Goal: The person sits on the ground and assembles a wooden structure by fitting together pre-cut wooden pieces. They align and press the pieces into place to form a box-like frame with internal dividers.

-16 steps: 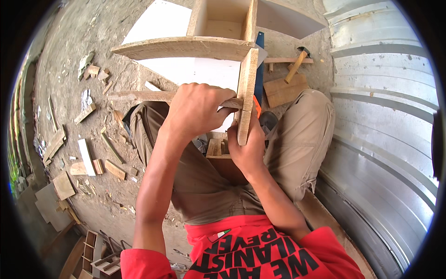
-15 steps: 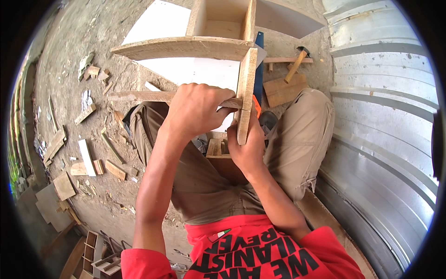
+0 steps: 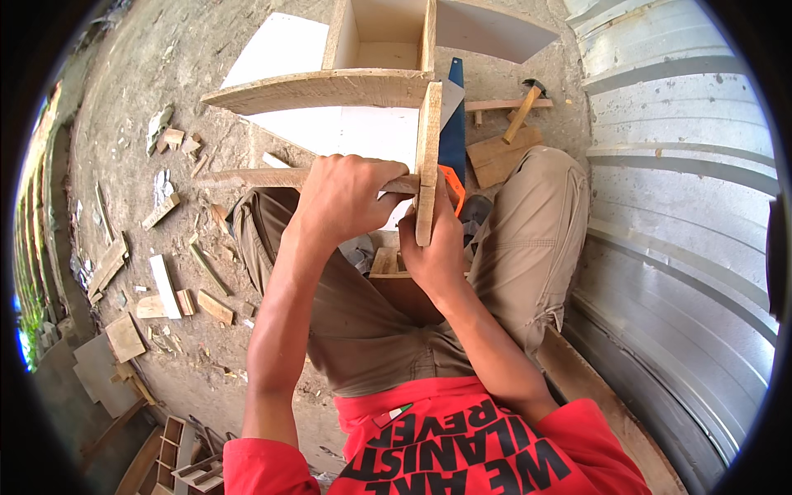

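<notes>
My left hand [image 3: 342, 202] is closed over a horizontal wooden slat [image 3: 247, 177] where it meets the upright board [image 3: 427, 157] of a plywood shelf frame [image 3: 330, 87]. My right hand [image 3: 433, 252] grips the lower end of that upright board from below, its fingers wrapped behind it. The frame stands in front of my knees, its open compartments facing up and away. A handsaw with a blue blade [image 3: 454, 136] and orange handle [image 3: 452, 186] lies just behind the upright board, partly hidden by it.
A hammer [image 3: 524, 111] rests on wood offcuts [image 3: 499, 157] at the upper right. Corrugated metal sheeting [image 3: 685, 206] runs along the right side. Several wood scraps [image 3: 165, 285] litter the dirt ground on the left, and small wooden racks [image 3: 177, 454] stand at the lower left.
</notes>
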### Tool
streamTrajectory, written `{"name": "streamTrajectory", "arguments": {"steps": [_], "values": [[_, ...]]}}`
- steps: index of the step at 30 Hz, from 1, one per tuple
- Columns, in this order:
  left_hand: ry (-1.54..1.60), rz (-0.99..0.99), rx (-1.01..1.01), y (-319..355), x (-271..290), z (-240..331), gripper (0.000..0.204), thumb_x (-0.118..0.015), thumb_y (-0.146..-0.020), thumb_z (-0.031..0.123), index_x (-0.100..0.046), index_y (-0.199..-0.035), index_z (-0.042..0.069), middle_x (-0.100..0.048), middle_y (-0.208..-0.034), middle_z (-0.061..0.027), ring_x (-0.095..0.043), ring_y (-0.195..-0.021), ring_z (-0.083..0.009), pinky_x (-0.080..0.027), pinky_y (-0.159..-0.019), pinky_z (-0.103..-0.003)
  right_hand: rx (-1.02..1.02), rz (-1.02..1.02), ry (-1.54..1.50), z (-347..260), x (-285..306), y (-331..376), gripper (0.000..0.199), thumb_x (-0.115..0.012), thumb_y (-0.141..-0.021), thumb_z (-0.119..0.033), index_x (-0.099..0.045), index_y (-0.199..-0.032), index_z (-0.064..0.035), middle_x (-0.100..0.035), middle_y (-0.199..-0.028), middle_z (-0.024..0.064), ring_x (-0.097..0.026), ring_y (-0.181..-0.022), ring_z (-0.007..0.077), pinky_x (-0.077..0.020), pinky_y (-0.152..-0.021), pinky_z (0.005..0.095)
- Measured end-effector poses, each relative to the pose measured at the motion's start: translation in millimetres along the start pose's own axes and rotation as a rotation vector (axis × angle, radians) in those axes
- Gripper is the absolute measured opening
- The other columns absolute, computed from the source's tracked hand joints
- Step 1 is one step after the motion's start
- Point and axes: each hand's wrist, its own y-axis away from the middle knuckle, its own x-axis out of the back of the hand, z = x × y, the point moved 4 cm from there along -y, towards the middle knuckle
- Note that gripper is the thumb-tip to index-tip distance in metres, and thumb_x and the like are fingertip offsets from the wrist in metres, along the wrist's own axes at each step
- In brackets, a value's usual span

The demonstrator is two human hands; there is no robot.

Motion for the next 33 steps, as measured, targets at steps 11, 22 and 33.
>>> {"name": "streamTrajectory", "arguments": {"steps": [11, 22, 33], "values": [[-0.039, -0.036, 0.06, 7.9, -3.6, 3.2, 0.02, -0.074, -0.071, 0.016, -0.078, -0.091, 0.015, -0.072, -0.077, -0.0116, -0.069, -0.071, -0.0336, -0.056, -0.064, -0.042, 0.061, 0.032, -0.001, -10.0, 2.6, -3.0, 0.08, -0.059, -0.081, 0.012, -0.028, -0.154, 0.0008, -0.059, -0.124, 0.0283, -0.065, -0.106, 0.0425, -0.0535, -0.085, 0.0439], [-0.061, 0.002, 0.058, 11.6, -7.0, 1.6, 0.023, -0.077, -0.073, 0.018, -0.079, -0.095, 0.017, -0.074, -0.08, -0.0083, -0.07, -0.07, -0.0311, -0.057, -0.064, -0.039, -0.015, 0.02, -0.028, -4.5, -0.4, -1.7, 0.079, -0.059, -0.081, 0.012, -0.03, -0.153, -0.0004, -0.059, -0.127, 0.0294, -0.064, -0.11, 0.0444, -0.0535, -0.087, 0.0444], [-0.062, 0.044, -0.027, 12.3, -8.8, -3.1, 0.02, -0.075, -0.073, 0.017, -0.076, -0.092, 0.014, -0.073, -0.078, -0.0068, -0.07, -0.07, -0.0306, -0.056, -0.062, -0.04, -0.031, -0.002, -0.026, -2.2, -1.7, 0.3, 0.079, -0.058, -0.082, 0.013, -0.029, -0.155, 0.0025, -0.062, -0.123, 0.0267, -0.068, -0.106, 0.0341, -0.0549, -0.086, 0.0386]]}}
